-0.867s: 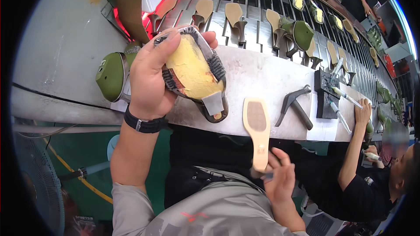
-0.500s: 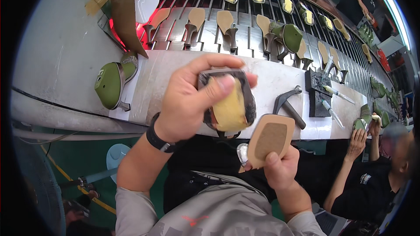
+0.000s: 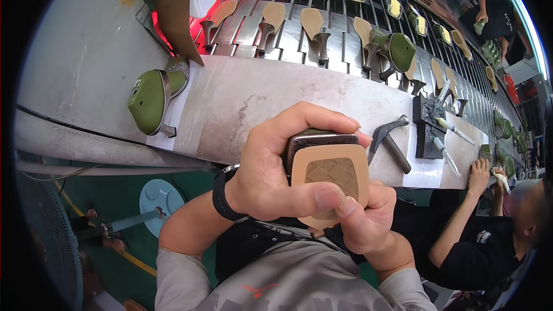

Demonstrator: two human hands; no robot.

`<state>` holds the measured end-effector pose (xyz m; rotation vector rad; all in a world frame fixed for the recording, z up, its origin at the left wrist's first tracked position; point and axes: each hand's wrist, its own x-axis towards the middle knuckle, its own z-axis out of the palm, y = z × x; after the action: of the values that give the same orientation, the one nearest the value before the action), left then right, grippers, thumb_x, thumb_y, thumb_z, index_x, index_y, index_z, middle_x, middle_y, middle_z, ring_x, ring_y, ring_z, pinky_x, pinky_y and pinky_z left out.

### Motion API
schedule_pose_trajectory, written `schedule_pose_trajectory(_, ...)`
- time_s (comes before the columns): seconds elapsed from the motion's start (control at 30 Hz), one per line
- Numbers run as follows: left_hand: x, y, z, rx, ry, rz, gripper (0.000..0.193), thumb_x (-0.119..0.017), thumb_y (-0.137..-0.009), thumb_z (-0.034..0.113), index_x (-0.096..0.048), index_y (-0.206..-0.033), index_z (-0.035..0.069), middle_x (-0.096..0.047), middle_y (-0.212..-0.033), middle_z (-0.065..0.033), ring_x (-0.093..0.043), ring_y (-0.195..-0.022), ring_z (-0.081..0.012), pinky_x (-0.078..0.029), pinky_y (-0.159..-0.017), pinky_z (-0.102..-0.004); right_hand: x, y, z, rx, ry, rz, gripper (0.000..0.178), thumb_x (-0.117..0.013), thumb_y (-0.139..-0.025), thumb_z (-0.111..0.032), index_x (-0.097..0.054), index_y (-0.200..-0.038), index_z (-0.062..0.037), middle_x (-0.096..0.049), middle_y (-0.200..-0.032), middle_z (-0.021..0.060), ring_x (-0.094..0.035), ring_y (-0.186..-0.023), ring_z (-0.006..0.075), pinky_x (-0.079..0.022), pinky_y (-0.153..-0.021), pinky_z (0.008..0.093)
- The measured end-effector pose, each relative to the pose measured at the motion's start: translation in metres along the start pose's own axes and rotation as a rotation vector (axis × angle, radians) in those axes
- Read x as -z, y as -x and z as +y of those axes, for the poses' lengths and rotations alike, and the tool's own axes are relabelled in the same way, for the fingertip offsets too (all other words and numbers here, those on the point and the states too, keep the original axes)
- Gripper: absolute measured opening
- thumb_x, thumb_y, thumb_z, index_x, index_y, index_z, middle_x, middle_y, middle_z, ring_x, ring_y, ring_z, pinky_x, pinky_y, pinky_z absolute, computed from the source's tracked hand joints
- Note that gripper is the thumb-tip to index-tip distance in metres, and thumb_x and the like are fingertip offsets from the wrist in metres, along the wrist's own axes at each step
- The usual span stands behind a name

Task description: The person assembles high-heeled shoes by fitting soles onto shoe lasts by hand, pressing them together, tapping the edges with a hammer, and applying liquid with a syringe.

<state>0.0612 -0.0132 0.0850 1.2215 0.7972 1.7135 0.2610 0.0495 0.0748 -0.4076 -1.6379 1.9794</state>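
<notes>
Dark shoe (image 3: 320,140) mostly hidden; tan sole (image 3: 332,168) in front

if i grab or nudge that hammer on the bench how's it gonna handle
The hammer probably feels heavy toward its curved head, whose shiny end looks metallic. Nudged, it would likely swivel rather than roll, since the head juts out across the handle. The straight, thick handle suggests it's stiff.

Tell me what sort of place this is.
Likely a shoe factory: tan soles with heels in a row on a slatted metal line, plus a green heeled shoe and a hammer on the bench.
</notes>
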Motion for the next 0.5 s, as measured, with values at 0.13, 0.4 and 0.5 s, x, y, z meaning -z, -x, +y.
schedule_pose_trajectory(0.13, 0.0030, 0.0006, -0.0004, -0.032, -0.054, -0.029, 0.073, -0.087, -0.083, 0.034, -0.053, -0.134, -0.005, -0.067, -0.126, -0.0312, -0.069, -0.119, -0.0335, -0.058, -0.100, -0.0444, -0.0066, -0.0062, -0.0080, 0.063, 0.044, 0.007, 0.025, -0.065, -0.102, -0.011, -0.074, -0.092, 0.0095, -0.073, -0.071, 0.0076, -0.065, -0.064, 0.0080, -0.053, -0.056, 0.0259)
schedule_pose_trajectory(0.4, 0.0012, -0.0002, 0.0011, -0.039, -0.065, -0.054, 0.070, -0.086, -0.084, 0.028, -0.053, -0.135, -0.006, -0.067, -0.127, -0.0307, -0.070, -0.116, -0.0311, -0.058, -0.099, -0.0417, -0.0047, -0.0040, -0.0086, 0.020, 0.018, 0.018, 0.025, -0.066, -0.103, -0.012, -0.076, -0.101, 0.0107, -0.075, -0.076, 0.0100, -0.067, -0.067, 0.0099, -0.055, -0.058, 0.0271)
schedule_pose_trajectory(0.5, 0.0026, -0.0008, 0.0012, -0.042, -0.079, -0.063, 0.069, -0.085, -0.084, 0.027, -0.053, -0.135, -0.007, -0.067, -0.127, -0.0308, -0.070, -0.116, -0.0310, -0.058, -0.098, -0.0417, -0.0068, -0.0045, -0.0100, 0.016, 0.000, 0.028, 0.025, -0.066, -0.103, -0.012, -0.075, -0.105, 0.0112, -0.076, -0.079, 0.0110, -0.068, -0.068, 0.0107, -0.057, -0.060, 0.0278)
